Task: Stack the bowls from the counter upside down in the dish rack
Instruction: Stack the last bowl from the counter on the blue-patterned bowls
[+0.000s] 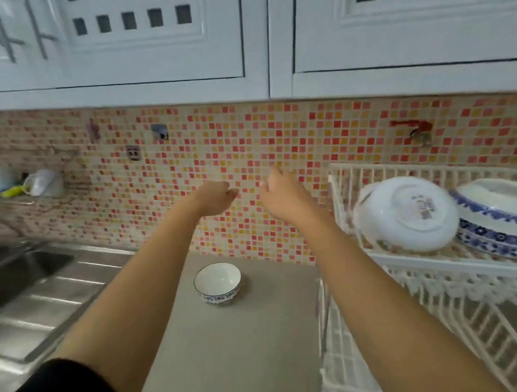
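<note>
White wall cupboards [153, 36] hung above a mosaic wall [249, 154] of red, orange and cream tiles. A steel sink [24, 268] met the grey bench [229, 347] at its left edge.

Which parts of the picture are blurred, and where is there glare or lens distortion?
Head view: the cabinet doors and mosaic backsplash at left are smeared by motion blur; the blue-rimmed bowl on the counter is fairly sharp; bright streaks of glare lie on the steel draining board; the wide-angle lens bends the dish rack.
</note>
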Tool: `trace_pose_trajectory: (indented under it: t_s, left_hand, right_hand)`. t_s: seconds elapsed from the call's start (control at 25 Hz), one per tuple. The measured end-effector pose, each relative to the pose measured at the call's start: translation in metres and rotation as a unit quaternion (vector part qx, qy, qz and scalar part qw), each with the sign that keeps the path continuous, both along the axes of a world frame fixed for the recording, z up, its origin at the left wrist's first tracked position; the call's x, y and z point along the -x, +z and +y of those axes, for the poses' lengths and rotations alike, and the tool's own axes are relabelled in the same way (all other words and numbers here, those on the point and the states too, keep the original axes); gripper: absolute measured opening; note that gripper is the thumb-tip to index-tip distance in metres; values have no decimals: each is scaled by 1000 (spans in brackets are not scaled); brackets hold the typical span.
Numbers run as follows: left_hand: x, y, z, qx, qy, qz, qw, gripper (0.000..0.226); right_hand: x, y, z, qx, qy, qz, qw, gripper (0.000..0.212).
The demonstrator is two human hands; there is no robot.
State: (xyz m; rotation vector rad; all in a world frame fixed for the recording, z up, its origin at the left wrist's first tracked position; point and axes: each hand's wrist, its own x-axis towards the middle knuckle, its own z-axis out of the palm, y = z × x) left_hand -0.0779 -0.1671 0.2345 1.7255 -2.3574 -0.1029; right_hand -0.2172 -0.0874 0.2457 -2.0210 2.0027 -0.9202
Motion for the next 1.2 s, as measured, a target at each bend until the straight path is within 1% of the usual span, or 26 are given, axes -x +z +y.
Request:
trace_pose_trajectory:
  t_s: [0.08, 0.16, 0.24, 0.28, 0.36, 0.4, 0.48, 0.56, 0.64, 0.76, 0.8, 0.84, 0.92, 1.0, 1.12, 1.2]
  left_hand:
    - [-36, -33, -24, -45, 3, -10, 999, 56]
    - [-72, -74, -50, -91, -4, -17, 996, 56]
    - [-99, -118, -76, -128, -3, -24, 991, 56]
    - [-109, -139, -87, -146, -1, -21, 989, 56]
    - [-119, -178, -104, -182, 9, -1, 983, 54]
    - [-121, -196, -110, -196, 14, 11, 980, 53]
    - [-118, -228, -120, -214, 35, 40, 975, 53]
    - [-113, -261, -134, -221, 75, 78, 969, 53]
    - [-107, -291, -147, -231, 128, 128, 956, 53]
    - [-98, -322, -158, -242, 182, 196, 933, 44]
    - [-97, -327, -160, -243, 185, 204, 930, 39]
    - [-97, -331, -162, -243, 187, 211, 928, 35]
    - [-99, -334, -164, -243, 181, 223, 927, 30]
    - [-106, -327, -162, -241, 167, 236, 926, 29]
    - [-122, -295, -160, -198, 118, 245, 942, 34]
    - [-130, -265, -155, -166, 49, 251, 952, 42]
  right_hand:
    - [-30, -25, -34, -54, -6, -16, 998, 51]
    - [-54, -67, -70, -118, -9, -30, 993, 44]
    - [-67, -119, -101, -180, -36, -62, 981, 53]
    - [-72, -146, -114, -210, -54, -71, 974, 53]
    - [-81, -195, -134, -253, -89, -89, 959, 41]
    - [-84, -214, -140, -264, -109, -106, 952, 42]
    - [-91, -249, -155, -285, -148, -151, 935, 53]
    - [-96, -283, -173, -299, -171, -197, 918, 60]
    - [-101, -318, -193, -300, -187, -249, 902, 62]
    - [-102, -344, -209, -302, -200, -316, 877, 56]
    - [-103, -351, -213, -310, -201, -334, 867, 49]
    - [-104, -351, -215, -307, -201, -372, 852, 42]
    - [-105, -351, -216, -277, -207, -422, 838, 39]
    - [-106, -345, -207, -231, -193, -420, 856, 40]
    - [-97, -329, -182, -139, -152, -316, 926, 50]
    - [-89, -313, -162, -83, -111, -270, 953, 51]
